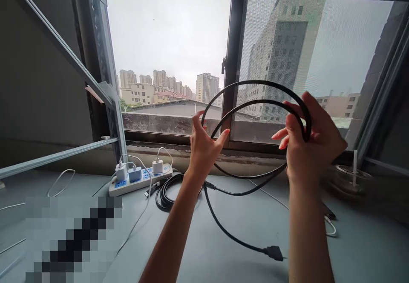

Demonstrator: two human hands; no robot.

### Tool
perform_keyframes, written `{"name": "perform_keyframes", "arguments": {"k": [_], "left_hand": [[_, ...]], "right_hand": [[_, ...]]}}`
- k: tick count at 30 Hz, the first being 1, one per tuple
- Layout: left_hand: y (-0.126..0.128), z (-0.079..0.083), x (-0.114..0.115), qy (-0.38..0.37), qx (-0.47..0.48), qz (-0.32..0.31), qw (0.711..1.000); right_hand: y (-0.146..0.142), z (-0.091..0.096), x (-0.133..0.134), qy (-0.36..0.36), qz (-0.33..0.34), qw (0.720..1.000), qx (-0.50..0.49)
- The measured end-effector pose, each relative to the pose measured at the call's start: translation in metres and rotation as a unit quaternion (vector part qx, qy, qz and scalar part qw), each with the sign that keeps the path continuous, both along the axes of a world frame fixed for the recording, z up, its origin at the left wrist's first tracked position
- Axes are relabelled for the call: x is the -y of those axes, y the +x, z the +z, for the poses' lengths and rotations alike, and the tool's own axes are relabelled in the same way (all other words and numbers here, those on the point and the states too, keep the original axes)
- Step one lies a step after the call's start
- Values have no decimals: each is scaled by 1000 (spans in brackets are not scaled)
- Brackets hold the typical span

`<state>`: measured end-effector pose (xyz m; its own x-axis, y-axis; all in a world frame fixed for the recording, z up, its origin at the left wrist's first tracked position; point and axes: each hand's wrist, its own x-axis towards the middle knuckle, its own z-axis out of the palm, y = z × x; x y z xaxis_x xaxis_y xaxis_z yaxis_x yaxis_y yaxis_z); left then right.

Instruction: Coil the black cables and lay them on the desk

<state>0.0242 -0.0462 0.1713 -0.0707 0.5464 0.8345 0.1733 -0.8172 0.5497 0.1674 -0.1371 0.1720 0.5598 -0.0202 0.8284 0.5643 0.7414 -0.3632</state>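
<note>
A black cable [252, 83] is looped in the air between both my hands, above the table. On the left side of the loops, my left hand [206, 140] has its fingers around the cable, thumb pointing up and right. My right hand [308, 147] grips the loops' right side between thumb and fingers. From below my left hand, one end hangs down to the right with a flat black plug [274, 252] just over the tabletop. Another connector [210, 185] shows beside my left wrist.
Behind my left forearm lies a coiled black cable [162, 195]. A white power strip [140, 180] with chargers plugged in stands near the window. To the right is a lidded cup [351, 176] with a straw. Thin white cables cross the table [236, 232].
</note>
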Motion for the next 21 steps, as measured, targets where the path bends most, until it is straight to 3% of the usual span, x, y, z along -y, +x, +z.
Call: {"name": "perform_keyframes", "arguments": {"k": [3, 5, 9, 12, 17, 19, 21], "left_hand": [[-10, -1, -12, -148, -55, -133, 978], [-17, 1, -15, -198, -36, -198, 959], [-22, 7, -5, -169, 47, -129, 976], [-13, 9, 11, -121, 28, -112, 986], [-4, 4, 20, -118, -32, -109, 986], [-5, 1, 16, -151, -103, -97, 978], [-5, -3, 14, -222, -190, -103, 951]], "right_hand": [[5, 0, -2, 11, -20, 999, -41], [11, -2, -5, -30, -14, 999, -36], [19, -5, -10, -172, 30, 985, 11], [14, -4, -4, -238, 85, 967, 34], [10, 3, 28, -242, 194, 951, -15], [12, 6, 42, -224, 218, 949, -43], [13, 9, 55, -197, 234, 949, -78]]}}
